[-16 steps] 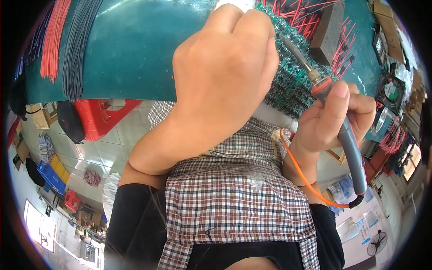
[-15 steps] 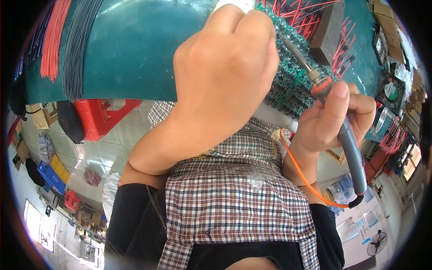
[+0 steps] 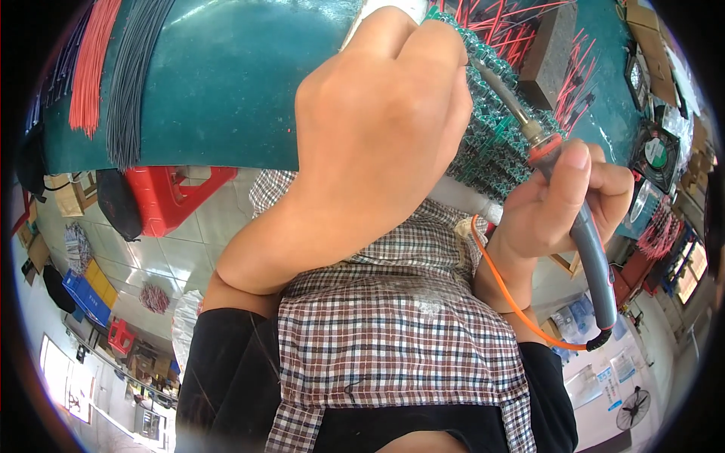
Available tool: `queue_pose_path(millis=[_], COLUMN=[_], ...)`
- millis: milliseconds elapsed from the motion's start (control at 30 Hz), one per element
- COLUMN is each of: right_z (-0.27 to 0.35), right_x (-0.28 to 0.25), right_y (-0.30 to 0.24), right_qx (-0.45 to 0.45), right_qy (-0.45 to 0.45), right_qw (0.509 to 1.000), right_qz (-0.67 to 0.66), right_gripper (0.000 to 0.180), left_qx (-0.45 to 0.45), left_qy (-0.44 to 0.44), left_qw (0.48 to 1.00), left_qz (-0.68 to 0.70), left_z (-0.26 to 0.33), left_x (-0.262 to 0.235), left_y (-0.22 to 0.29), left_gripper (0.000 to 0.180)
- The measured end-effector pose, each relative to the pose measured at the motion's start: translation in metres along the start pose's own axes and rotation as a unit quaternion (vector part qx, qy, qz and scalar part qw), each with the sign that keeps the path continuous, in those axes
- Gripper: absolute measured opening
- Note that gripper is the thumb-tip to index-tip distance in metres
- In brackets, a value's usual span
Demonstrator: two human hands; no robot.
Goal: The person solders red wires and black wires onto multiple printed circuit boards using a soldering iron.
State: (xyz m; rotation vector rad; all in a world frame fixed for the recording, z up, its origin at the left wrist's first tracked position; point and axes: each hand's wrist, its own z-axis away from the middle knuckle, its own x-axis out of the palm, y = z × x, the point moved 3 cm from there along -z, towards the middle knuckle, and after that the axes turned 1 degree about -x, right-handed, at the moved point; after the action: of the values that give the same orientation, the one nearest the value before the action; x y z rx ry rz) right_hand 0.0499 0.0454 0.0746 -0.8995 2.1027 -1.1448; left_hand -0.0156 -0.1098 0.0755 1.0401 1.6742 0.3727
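My right hand grips a soldering iron by its grey handle, its metal tip pointing up and left. The tip comes close to the fingers of my left hand; whether it touches anything there I cannot tell. My left hand is closed with its back toward me, so what its fingertips hold is hidden. A dense mass of small green circuit boards lies beneath and to the right of that hand. Behind its fingers, part of a white object shows. An orange cord runs from the iron's handle.
Bundles of red wires and dark grey wires hang over the left of the green table. A dark block stands among loose red wires at the upper right. Farther right is a small fan. A red stool stands below the table.
My left hand has shifted slightly to the right. The soldering iron and my right hand have moved a little to the right too, the grip unchanged.
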Motion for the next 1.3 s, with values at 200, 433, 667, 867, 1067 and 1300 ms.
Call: queue_pose_path(millis=[200,433,667,867,1067,1300], right_z=[-0.001,-0.002,-0.002,-0.003,-0.003,-0.004], right_x=[0.001,0.0,-0.005,-0.002,0.005,0.006], right_y=[0.002,0.003,0.001,-0.003,0.0,0.0], right_qx=[0.006,0.003,-0.001,-0.022,-0.02,-0.016], right_qy=[-0.006,-0.011,0.006,-0.017,-0.057,-0.056], right_qw=[1.0,1.0,1.0,1.0,0.998,0.998], right_qz=[-0.007,0.002,0.004,0.012,-0.006,0.003], right_gripper=[0.028,0.027,0.028,0.025,0.027,0.027], left_qx=[0.005,-0.006,-0.029,-0.072,-0.065,-0.078], left_qy=[0.001,-0.015,-0.008,-0.018,-0.003,0.002], left_qw=[1.0,1.0,0.999,0.997,0.998,0.997], left_qz=[-0.009,-0.008,0.018,-0.018,-0.024,-0.01], left_z=[-0.001,-0.001,-0.001,-0.001,0.003,0.002], left_x=[0.002,0.005,-0.004,-0.014,-0.008,-0.004], left_y=[0.0,0.0,0.001,-0.005,-0.01,-0.006], left_gripper=[0.01,0.011,0.008,0.008,0.008,0.01])
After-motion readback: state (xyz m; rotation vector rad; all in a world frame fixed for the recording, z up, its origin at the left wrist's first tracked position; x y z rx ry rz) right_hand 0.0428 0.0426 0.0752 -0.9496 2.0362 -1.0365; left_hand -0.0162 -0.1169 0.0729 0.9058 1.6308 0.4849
